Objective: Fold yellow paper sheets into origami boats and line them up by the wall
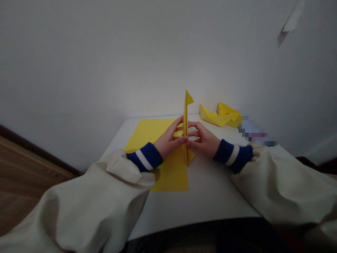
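My left hand point(170, 140) and my right hand point(204, 140) meet over a white table point(210, 189). Together they pinch a folded yellow paper piece point(186, 112) that stands upright on edge between them, its pointed tip bent over at the top. Both hands have their fingers pressed against the paper's two faces. Under the hands lies a flat yellow sheet point(150, 135) on the table's left half.
Two finished yellow folded paper shapes point(221, 117) sit at the table's far right corner, against a white wall. A blurred small object point(256, 135) lies just right of them. Wooden floor point(18, 175) shows at the left, below the table.
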Demonstrator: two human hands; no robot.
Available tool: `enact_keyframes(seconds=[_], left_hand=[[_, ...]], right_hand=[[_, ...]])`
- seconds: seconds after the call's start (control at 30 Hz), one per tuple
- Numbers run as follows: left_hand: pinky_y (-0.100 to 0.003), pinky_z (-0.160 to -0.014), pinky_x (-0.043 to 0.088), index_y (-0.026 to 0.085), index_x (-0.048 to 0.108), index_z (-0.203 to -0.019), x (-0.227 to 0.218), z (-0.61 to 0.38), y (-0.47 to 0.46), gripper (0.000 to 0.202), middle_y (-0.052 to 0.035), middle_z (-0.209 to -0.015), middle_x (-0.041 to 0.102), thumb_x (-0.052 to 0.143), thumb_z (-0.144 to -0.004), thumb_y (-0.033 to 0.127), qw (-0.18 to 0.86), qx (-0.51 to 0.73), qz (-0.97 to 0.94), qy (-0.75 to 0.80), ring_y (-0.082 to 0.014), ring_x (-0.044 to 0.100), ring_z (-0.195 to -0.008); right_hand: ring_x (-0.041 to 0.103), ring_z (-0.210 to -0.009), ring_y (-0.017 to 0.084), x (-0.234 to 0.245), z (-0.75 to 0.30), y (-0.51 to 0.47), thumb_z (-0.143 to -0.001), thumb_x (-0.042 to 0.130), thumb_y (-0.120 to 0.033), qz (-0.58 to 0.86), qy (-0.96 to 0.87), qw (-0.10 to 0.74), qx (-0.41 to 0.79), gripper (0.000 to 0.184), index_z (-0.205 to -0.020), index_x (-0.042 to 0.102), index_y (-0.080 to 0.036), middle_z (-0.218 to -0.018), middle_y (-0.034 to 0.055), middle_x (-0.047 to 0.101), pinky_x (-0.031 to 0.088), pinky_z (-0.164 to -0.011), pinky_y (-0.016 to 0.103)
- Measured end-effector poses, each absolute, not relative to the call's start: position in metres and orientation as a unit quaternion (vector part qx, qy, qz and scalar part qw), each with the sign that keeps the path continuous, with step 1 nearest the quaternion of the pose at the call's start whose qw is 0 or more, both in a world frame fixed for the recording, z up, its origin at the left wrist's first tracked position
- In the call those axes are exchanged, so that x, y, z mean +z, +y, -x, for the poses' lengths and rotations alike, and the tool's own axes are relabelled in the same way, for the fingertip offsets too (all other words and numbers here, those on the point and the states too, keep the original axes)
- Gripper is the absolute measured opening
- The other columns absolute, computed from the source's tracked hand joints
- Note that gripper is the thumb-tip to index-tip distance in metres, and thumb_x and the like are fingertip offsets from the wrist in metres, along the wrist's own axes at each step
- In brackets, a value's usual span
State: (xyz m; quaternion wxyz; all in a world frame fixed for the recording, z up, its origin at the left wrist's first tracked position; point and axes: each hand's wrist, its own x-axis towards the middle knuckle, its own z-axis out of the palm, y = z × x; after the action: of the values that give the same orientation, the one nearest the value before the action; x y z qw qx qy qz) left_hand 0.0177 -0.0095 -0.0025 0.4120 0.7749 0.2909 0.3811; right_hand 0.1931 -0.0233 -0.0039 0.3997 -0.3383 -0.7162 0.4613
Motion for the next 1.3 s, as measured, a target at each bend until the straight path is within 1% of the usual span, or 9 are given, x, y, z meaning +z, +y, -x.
enact_keyframes(seconds=[0.13,0.37,0.53,0.63,0.77,0.9,1.03,1.13,1.3], left_hand=[[-0.043,-0.100,0.040,0.021,0.016,-0.140,-0.003,-0.019,-0.010,0.080,-0.0155,-0.146,0.025,0.058,-0.076,0.044,0.426,0.388,-0.768,0.278,-0.0276,0.031,-0.132],[-0.050,-0.099,0.037,0.025,0.003,-0.143,-0.003,-0.016,-0.009,0.087,-0.0157,-0.140,0.030,0.057,-0.077,0.041,0.403,0.383,-0.763,0.331,-0.0299,0.029,-0.132],[-0.051,-0.100,0.035,0.026,0.011,-0.142,-0.004,-0.014,-0.008,0.087,-0.0145,-0.139,0.026,0.061,-0.073,0.041,0.444,0.399,-0.741,0.309,-0.0315,0.031,-0.129],[-0.054,-0.100,0.035,0.026,0.015,-0.142,-0.006,-0.014,-0.005,0.085,-0.0146,-0.140,0.024,0.063,-0.072,0.039,0.455,0.404,-0.739,0.290,-0.0327,0.031,-0.128],[-0.053,-0.099,0.036,0.025,0.016,-0.141,-0.009,-0.019,-0.002,0.085,-0.0158,-0.143,0.022,0.064,-0.073,0.040,0.462,0.415,-0.741,0.256,-0.0333,0.028,-0.130],[-0.049,-0.098,0.040,0.027,0.012,-0.142,-0.009,-0.021,-0.003,0.091,-0.0157,-0.143,0.027,0.069,-0.071,0.034,0.450,0.412,-0.752,0.250,-0.0318,0.031,-0.129],[-0.048,-0.098,0.039,0.024,0.013,-0.142,-0.008,-0.020,-0.006,0.086,-0.0152,-0.144,0.025,0.064,-0.074,0.032,0.422,0.402,-0.772,0.253,-0.0318,0.029,-0.131],[-0.049,-0.100,0.037,0.021,0.015,-0.142,-0.008,-0.017,-0.006,0.081,-0.0140,-0.144,0.028,0.058,-0.074,0.026,0.430,0.394,-0.777,0.235,-0.0317,0.030,-0.131],[-0.048,-0.106,0.031,0.018,0.032,-0.137,-0.008,-0.011,-0.003,0.070,-0.0089,-0.141,0.037,0.044,-0.068,0.016,0.403,0.389,-0.791,0.246,-0.0287,0.031,-0.131]], right_hand=[[0.059,-0.097,0.019,-0.002,-0.190,-0.028,-0.070,0.066,-0.043,0.351,-0.721,0.407,0.437,0.048,-0.103,0.038,-0.024,-0.139,0.0118,0.035,0.056,-0.059,0.029],[0.062,-0.092,0.019,-0.002,-0.192,-0.026,-0.074,0.061,-0.035,0.345,-0.726,0.387,0.452,0.047,-0.111,0.034,-0.023,-0.133,0.0131,0.044,0.056,-0.062,0.030],[0.063,-0.085,0.017,-0.006,-0.197,-0.020,-0.072,0.052,-0.018,0.321,-0.749,0.412,0.407,0.056,-0.122,0.028,-0.023,-0.138,0.0136,0.037,0.055,-0.064,0.031],[0.062,-0.087,0.018,-0.006,-0.198,-0.019,-0.069,0.049,-0.012,0.343,-0.760,0.418,0.360,0.060,-0.125,0.029,-0.021,-0.133,0.0141,0.042,0.055,-0.062,0.030],[0.061,-0.088,0.019,-0.003,-0.196,-0.022,-0.075,0.052,-0.017,0.347,-0.791,0.405,0.301,0.061,-0.130,0.028,-0.020,-0.132,0.0150,0.042,0.054,-0.057,0.028],[0.053,-0.109,0.025,0.000,-0.195,-0.024,-0.077,0.057,-0.027,0.322,-0.814,0.410,0.257,0.063,-0.132,0.027,-0.019,-0.133,0.0167,0.041,0.056,-0.065,0.031],[0.046,-0.118,0.027,-0.002,-0.196,-0.020,-0.080,0.050,-0.023,0.346,-0.801,0.421,0.248,0.056,-0.131,0.028,-0.018,-0.132,0.0163,0.041,0.056,-0.067,0.032],[0.047,-0.118,0.026,-0.005,-0.198,-0.017,-0.078,0.044,-0.017,0.385,-0.777,0.429,0.254,0.054,-0.130,0.030,-0.017,-0.130,0.0154,0.044,0.056,-0.069,0.033],[0.050,-0.112,0.023,-0.010,-0.206,-0.013,-0.067,0.042,-0.005,0.404,-0.789,0.423,0.189,0.057,-0.123,0.040,-0.016,-0.123,0.0130,0.052,0.052,-0.079,0.037]])
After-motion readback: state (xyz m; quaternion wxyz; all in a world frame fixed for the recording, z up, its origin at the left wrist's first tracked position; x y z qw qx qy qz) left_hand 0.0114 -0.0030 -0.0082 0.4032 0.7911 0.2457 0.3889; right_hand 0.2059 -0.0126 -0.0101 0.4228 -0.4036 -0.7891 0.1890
